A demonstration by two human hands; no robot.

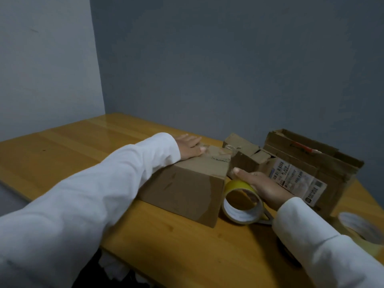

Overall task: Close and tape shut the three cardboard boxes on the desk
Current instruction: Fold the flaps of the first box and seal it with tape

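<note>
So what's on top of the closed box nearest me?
The left hand presses flat on the closed box, beside a torn, crumpled patch of old tape. Whatever lies under the palm is covered. The right hand touches its side.

surface [62,159]: glossy varnished wood | boxes [187,183]: matt brown cardboard, creased | tape [242,202]: shiny yellow plastic | sleeves [104,194]: white cloth
</note>
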